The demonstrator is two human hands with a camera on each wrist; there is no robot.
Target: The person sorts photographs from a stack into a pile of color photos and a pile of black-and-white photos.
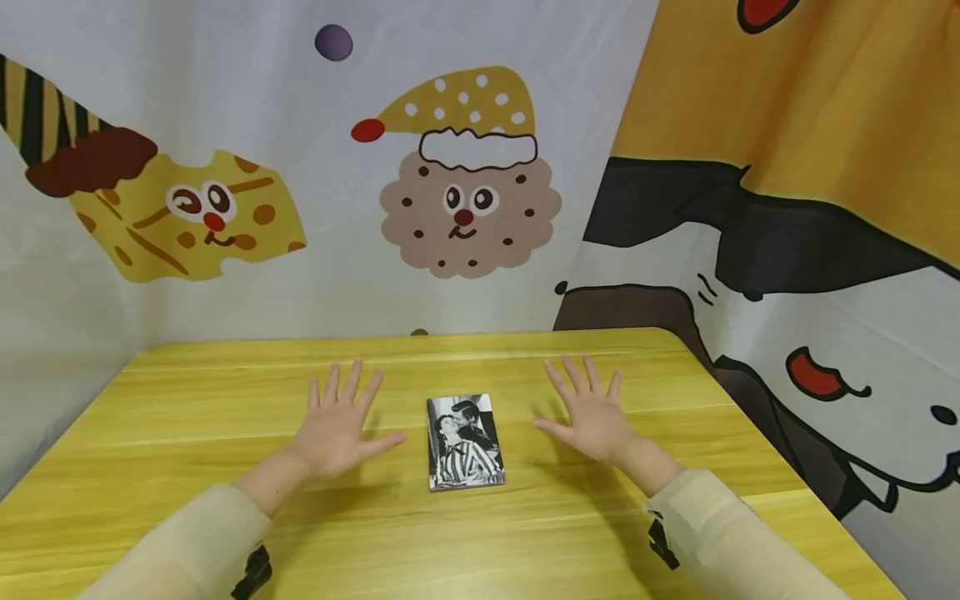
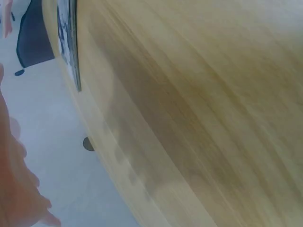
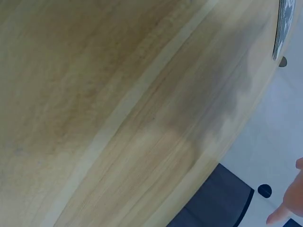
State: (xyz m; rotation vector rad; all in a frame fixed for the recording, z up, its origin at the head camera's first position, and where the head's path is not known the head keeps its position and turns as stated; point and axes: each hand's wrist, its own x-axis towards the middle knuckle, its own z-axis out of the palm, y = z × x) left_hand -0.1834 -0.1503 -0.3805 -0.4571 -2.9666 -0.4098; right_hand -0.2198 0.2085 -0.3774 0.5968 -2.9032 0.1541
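Photo stack [image 1: 467, 442] flat on table [image 1: 450, 554] — untouched; handling apparently not begun, all of it left. Left hand [image 1: 337, 429] to its left, right hand [image 1: 592, 417] to its right — well apart, fingers spread, both empty.

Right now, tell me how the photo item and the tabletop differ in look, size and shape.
Look: the photo item shows a black-and-white picture, while the tabletop has yellowish wood grain.
Size: the photo item is small; the tabletop is far larger, spreading out on every side of it.
Shape: the photo item has square-looking corners, whereas the tabletop's far right corner is rounded.
Shared: both lie flat.
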